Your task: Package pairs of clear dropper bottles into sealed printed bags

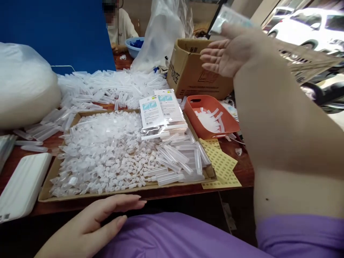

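My left hand (pixel 91 224) rests low in front of the tray, above my purple-covered lap, fingers stretched out and thumb apart, holding nothing. My right hand (pixel 228 53) is raised beside the cardboard box (pixel 185 68), fingers spread. A clear, pale-blue printed packet (pixel 228 19) shows behind and above its thumb, blurred; whether they touch I cannot tell. In front of me a shallow cardboard tray (pixel 44 186) bears heaped small translucent plastic caps (pixel 99 150) and clear tubes (pixel 174 156). Two flat printed packets (pixel 152 113) lie over the tray's back right part.
An orange basket (pixel 189 114) with white pieces stands right of the tray, near yellow sticker sheets (pixel 221 165). Clear tubes (pixel 107 86) pile up behind. At left are a full white bag (pixel 24 86) and a white slab-like object (pixel 24 182). Another person (pixel 122 27) sits beyond.
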Action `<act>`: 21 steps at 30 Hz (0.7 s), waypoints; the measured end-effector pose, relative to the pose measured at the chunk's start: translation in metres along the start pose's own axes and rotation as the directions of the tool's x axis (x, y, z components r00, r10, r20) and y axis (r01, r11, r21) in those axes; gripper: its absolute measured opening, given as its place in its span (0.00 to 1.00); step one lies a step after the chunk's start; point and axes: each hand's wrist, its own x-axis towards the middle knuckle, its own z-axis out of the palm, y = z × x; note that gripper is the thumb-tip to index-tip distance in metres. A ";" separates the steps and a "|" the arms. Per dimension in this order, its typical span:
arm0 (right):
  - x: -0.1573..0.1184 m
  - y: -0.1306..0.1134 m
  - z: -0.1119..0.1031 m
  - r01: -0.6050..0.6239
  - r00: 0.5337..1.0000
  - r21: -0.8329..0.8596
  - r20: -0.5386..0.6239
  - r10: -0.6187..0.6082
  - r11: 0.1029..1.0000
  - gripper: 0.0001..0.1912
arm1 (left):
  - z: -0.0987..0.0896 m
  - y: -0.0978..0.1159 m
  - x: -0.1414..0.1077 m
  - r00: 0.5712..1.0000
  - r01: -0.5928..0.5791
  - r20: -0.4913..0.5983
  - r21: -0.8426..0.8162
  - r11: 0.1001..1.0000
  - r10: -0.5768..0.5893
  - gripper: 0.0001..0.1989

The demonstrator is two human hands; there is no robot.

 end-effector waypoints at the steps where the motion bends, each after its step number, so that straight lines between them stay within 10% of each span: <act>1: -0.008 0.006 0.008 0.015 0.999 -0.079 0.037 -0.012 0.997 0.26 | -0.004 0.003 -0.001 1.000 -0.028 0.004 0.120 0.992 0.028 0.15; 7: -0.105 0.060 0.025 0.260 0.911 -0.434 0.405 -0.071 0.863 0.05 | -0.029 0.051 0.034 0.933 -0.253 -0.060 0.589 0.768 0.354 0.14; 13: -0.185 0.106 0.019 0.576 0.773 -0.635 0.628 -0.089 0.515 0.04 | -0.037 0.116 0.126 0.840 -0.022 -0.228 0.892 0.451 0.492 0.18; 17: -0.210 0.114 0.036 0.626 0.768 -0.643 0.608 -0.203 0.441 0.11 | -0.064 0.146 0.179 0.779 0.044 -0.324 0.882 0.468 0.537 0.14; 21: -0.212 0.106 0.058 0.549 0.815 -0.767 0.580 -0.006 0.333 0.12 | -0.117 0.161 0.212 0.746 0.221 -0.489 0.822 0.524 0.453 0.12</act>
